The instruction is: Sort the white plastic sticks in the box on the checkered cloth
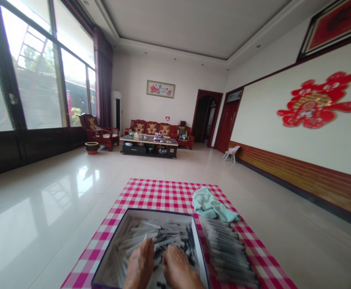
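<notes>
A shallow box [198, 237] with a dark blue rim stands on the checkered cloth, holding many clear plastic tubes [139, 237] and small black parts [187, 245]. Over the middle of it, my left hand [141, 261] has its fingers closed, with a pale tube tip near the fingertips; what it grips is too small to make out. Close beside it on the right, my right hand [178, 265] is also closed, its fingertips hidden behind the hand. To the right of the box lies a row of dark-filled pens [228, 253], blurred.
A pink and white checkered cloth [163, 194] covers the table. A mint green cloth [213, 204] lies crumpled behind the pen row. Farther off are a low table [149, 140], a red wooden sofa [151, 127], a flower pot [92, 147] and a small chair [232, 153].
</notes>
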Available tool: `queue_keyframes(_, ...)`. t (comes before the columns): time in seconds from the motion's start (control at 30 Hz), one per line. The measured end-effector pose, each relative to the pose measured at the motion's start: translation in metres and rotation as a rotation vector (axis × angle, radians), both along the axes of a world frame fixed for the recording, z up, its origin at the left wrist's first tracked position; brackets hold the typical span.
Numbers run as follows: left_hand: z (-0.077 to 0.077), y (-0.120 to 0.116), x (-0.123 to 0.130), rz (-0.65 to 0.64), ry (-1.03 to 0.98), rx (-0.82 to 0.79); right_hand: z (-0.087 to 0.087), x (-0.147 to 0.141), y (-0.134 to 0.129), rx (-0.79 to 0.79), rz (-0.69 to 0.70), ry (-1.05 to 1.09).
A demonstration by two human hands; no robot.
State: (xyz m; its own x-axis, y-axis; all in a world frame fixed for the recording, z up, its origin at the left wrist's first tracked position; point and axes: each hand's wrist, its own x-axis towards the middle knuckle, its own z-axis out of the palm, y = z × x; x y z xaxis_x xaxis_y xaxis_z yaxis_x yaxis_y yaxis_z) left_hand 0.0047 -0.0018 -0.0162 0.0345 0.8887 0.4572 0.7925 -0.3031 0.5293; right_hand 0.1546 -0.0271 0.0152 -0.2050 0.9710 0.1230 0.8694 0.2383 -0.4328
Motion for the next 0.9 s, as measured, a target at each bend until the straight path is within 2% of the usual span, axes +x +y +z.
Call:
queue_keyframes(0.13,0.002,0.000,-0.001,-0.034,-0.074,0.013,0.025,0.017,0.007,0.052,0.019,-0.033)
queue_keyframes(0.27,-0.001,0.002,-0.001,-0.095,-0.115,0.091,0.051,0.031,0.015,0.216,-0.053,0.208)
queue_keyframes(0.33,-0.001,0.002,-0.001,-0.112,-0.124,0.098,0.058,0.035,0.018,0.258,-0.079,0.314)
queue_keyframes(0.47,0.000,0.001,-0.001,-0.147,-0.150,0.122,0.056,0.037,0.020,0.272,-0.122,0.443)
queue_keyframes(0.6,0.001,0.000,-0.002,-0.180,-0.170,0.093,0.052,0.032,0.023,0.319,-0.166,0.784)
queue_keyframes(0.7,0.001,0.000,-0.003,-0.209,-0.167,0.058,0.056,0.028,0.027,0.333,-0.199,0.994)
queue_keyframes(0.9,0.007,-0.003,-0.002,-0.294,-0.211,0.036,0.066,0.020,0.025,0.305,-0.245,1.073)
